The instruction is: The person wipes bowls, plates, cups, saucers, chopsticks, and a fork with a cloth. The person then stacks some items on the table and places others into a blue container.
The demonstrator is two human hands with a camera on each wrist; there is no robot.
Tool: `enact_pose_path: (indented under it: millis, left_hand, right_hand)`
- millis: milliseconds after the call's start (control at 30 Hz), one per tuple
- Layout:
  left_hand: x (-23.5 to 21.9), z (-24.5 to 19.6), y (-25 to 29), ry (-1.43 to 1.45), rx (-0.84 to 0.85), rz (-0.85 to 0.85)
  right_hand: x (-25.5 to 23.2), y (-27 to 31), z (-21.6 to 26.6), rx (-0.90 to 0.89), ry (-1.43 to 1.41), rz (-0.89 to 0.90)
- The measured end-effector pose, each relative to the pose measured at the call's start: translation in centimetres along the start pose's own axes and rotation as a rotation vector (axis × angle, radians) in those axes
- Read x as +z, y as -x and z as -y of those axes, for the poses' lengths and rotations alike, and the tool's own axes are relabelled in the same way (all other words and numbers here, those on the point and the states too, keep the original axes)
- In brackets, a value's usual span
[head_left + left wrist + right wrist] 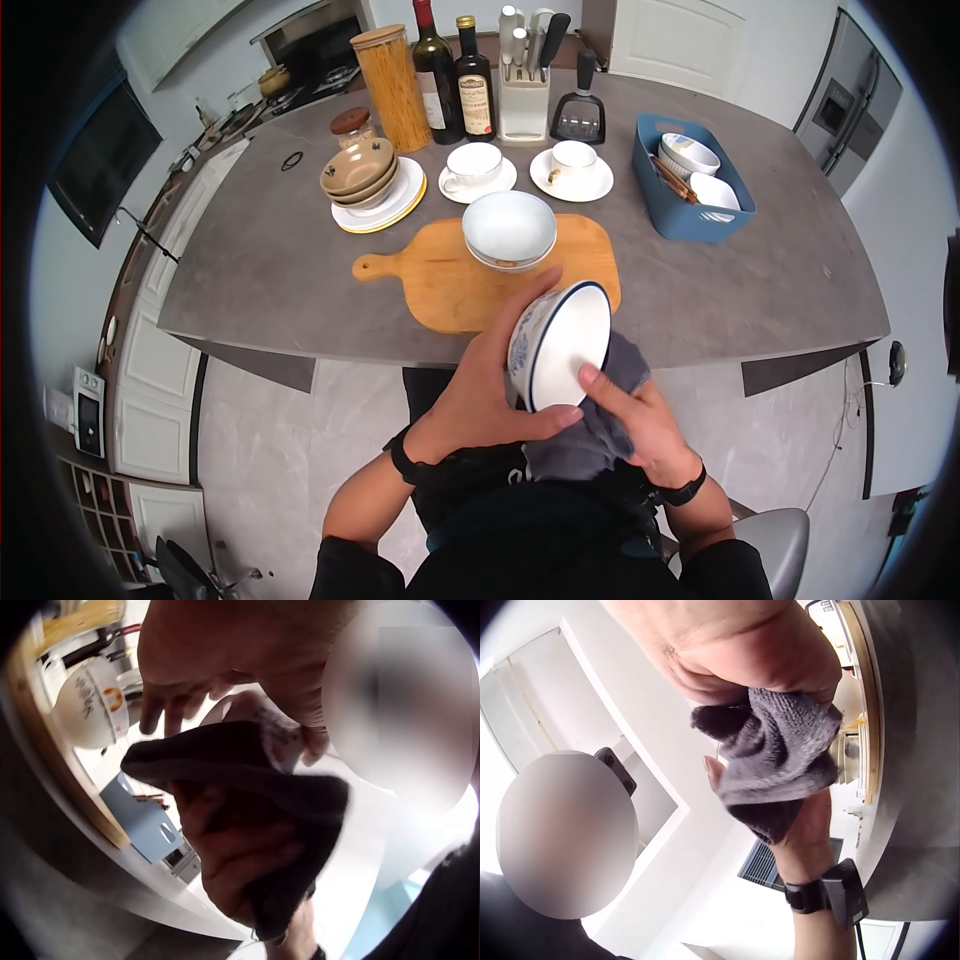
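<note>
A white bowl [568,345] with a blue rim and blue pattern outside is tilted on its side before the person's body, in the head view. The left hand [482,388] grips it from the left, fingers behind the outer wall and thumb near the lower rim. On the right, the right hand [648,425] has its thumb over the rim on the white inside. It holds a grey cloth [585,438] against the bowl's outside. In the right wrist view the bunched cloth [780,750] hides most of the bowl.
Stacked bowls [508,228] sit on a wooden cutting board [440,285]. Behind are cups on saucers [475,175], brown bowls on plates [365,175], bottles [475,80] and a knife block [524,105]. A blue basket [690,215] with bowls stands right on the grey counter [270,260].
</note>
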State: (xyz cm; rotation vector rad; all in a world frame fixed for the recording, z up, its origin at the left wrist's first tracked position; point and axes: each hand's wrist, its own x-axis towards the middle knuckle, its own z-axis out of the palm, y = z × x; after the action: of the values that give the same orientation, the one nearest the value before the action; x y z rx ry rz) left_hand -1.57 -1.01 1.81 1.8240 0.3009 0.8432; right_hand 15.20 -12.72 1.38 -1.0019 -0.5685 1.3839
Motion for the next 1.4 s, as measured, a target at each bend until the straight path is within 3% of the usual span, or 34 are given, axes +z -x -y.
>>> enact_pose_path:
  millis: [67,133,233,267,333,400,467,533,600,633,667,700,733,800,833,900,933,1000,1067,1133,1200,1267,1333,1400]
  left_hand:
    - [-0.1,0.3,0.5,0.058,-0.025,-0.015]
    - [-0.5,1.6,1.8,0.509,-0.285,-0.155]
    - [-1.5,2.0,1.6,0.653,-0.345,-0.125]
    - [-1.3,2.1,1.5,0.653,-0.348,-0.118]
    - [-0.6,2.4,1.1,0.777,-0.562,-0.03]
    - [0.6,1.0,0.8,0.79,-0.552,-0.065]
    - [0.5,1.2,1.0,0.607,-0.52,-0.027]
    - [0.3,0.3,0.5,0.604,-0.503,-0.082]
    - [0.6,0.2,0.1,0.291,-0.285,-0.203]
    - [0.3,0.8,0.1,0.282,-0.19,-0.209]
    - [0.3,0.9,0.0,0.28,-0.188,-0.211]
    - [0.4,0.9,-0.1,0.14,-0.081,-0.218]
    - [0.5,0.9,-0.3,0.001,0.028,-0.224]
    - [0.8,1.8,-0.2,-0.048,0.051,-0.225]
    - [1.0,2.3,-0.1,-0.061,0.111,-0.229]
    - [1.4,3.1,0.2,-0.051,0.166,-0.229]
    - [1.6,3.1,0.2,-0.054,0.166,-0.227]
    - [1.9,2.9,0.1,-0.017,0.152,-0.22]
    - [1.8,2.3,0.4,-0.019,0.107,-0.205]
    - [1.7,2.2,0.7,0.262,-0.124,-0.203]
    - [1.6,2.2,1.2,0.21,-0.094,-0.165]
    - [2.1,1.9,2.0,0.403,-0.439,-0.077]
    - [1.7,0.9,1.8,0.235,-0.392,0.018]
    - [1.3,-0.3,1.6,0.215,-0.456,0.105]
  right_hand:
    - [-0.5,0.8,0.4,-0.062,0.204,0.086]
    - [-1.7,1.7,0.9,-0.102,0.27,0.038]
    - [-2.4,2.3,1.4,-0.681,0.538,-0.175]
    - [-2.2,1.9,2.3,-0.682,0.535,-0.182]
    - [-1.1,0.3,5.5,-1.227,1.31,0.231]
    - [0.0,-1.0,5.7,-1.234,1.381,0.32]
    - [-0.8,-2.7,4.2,-1.18,1.57,0.496]
    - [-0.5,-2.8,3.6,-1.183,1.571,0.45]
    - [-0.5,-2.5,3.0,-1.126,1.512,0.405]
    - [-0.6,-2.2,2.8,-1.127,1.511,0.41]
    - [-0.6,-1.9,2.6,-0.965,1.392,0.419]
    - [-0.7,-1.6,2.5,-0.806,1.27,0.424]
    - [-0.8,-1.3,2.3,-0.809,1.271,0.424]
    - [-1.0,-0.7,1.8,-0.17,0.771,0.326]
    - [-0.9,-0.8,1.3,-0.17,0.766,0.324]
    - [-0.3,-1.3,0.1,-0.129,0.037,0.225]
    - [0.1,-1.3,0.2,-0.131,0.034,0.226]
    - [1.1,-1.2,1.1,-0.083,-0.396,0.112]
    - [-0.5,-1.2,1.4,-0.093,-0.453,0.138]
    - [-1.3,-1.0,2.0,-0.503,0.044,0.133]
    - [-0.5,-1.3,2.5,-0.46,0.001,0.121]
    - [0.4,-2.5,3.7,-1.078,1.439,0.233]
    - [0.1,-3.2,3.5,-1.107,1.336,0.192]
    - [-0.3,-2.7,4.0,-0.74,1.423,0.161]
